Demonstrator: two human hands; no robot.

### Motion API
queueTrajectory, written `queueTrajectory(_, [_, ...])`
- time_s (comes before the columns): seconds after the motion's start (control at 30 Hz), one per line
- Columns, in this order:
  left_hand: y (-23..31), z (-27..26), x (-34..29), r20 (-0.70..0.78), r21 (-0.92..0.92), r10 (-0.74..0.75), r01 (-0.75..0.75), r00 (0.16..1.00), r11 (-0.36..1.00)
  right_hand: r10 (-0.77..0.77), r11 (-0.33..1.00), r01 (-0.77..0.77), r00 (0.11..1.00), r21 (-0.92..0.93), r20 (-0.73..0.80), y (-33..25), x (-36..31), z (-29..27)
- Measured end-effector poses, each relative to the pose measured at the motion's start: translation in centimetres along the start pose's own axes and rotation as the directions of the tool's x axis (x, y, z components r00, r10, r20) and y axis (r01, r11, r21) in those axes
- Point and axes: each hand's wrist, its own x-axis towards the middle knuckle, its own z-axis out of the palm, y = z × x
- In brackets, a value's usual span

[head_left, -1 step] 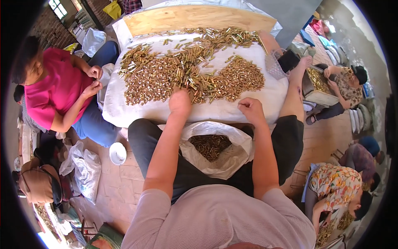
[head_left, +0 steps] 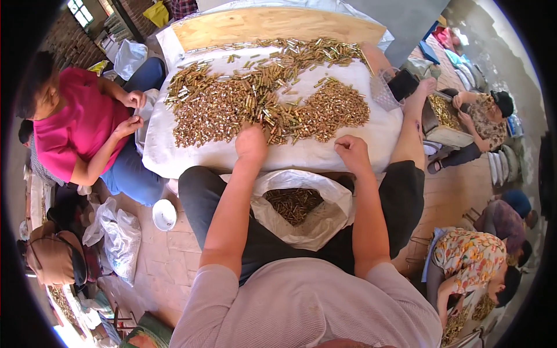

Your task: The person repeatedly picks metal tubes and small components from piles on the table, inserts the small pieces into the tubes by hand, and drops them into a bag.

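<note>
A white cloth-covered table (head_left: pixel 307 155) stands before me, with a wide pile of small brass-coloured metal cylinders (head_left: pixel 212 116) on it. At the near edge of the pile, my left hand (head_left: pixel 252 144) reaches in among the cylinders; its fingertips are hidden. My right hand (head_left: pixel 353 153) hovers at the table's front edge, right of the pile. Its fingers are curled together, and anything pinched in them is too small to make out. Between my legs an open white sack (head_left: pixel 333 223) holds many darker brass cylinders (head_left: pixel 293 206).
A wooden board (head_left: pixel 278 28) closes the table's far side. At the right edge, another person's arm lies near a clear plastic basket (head_left: pixel 386 95). A person in pink (head_left: pixel 81 122) sits at the left. A white bucket (head_left: pixel 165 214) and plastic bag (head_left: pixel 122 238) are on the brick floor.
</note>
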Motion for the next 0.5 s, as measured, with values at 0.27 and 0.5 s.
queueTrajectory(0.27, [0.1, 0.8, -0.5, -0.019, -0.050, 0.017, -0.018, 1.000, 0.999, -0.198, 0.937, 0.136, 0.966, -0.322, -0.166, 0.1, 1.3, 1.2])
queueTrajectory(0.5, [-0.3, 1.4, -0.6, -0.042, -0.084, 0.052, -0.055, 0.998, 0.995, -0.276, 0.889, 0.187, 0.947, -0.417, -0.164, -0.6, 1.7, 1.7])
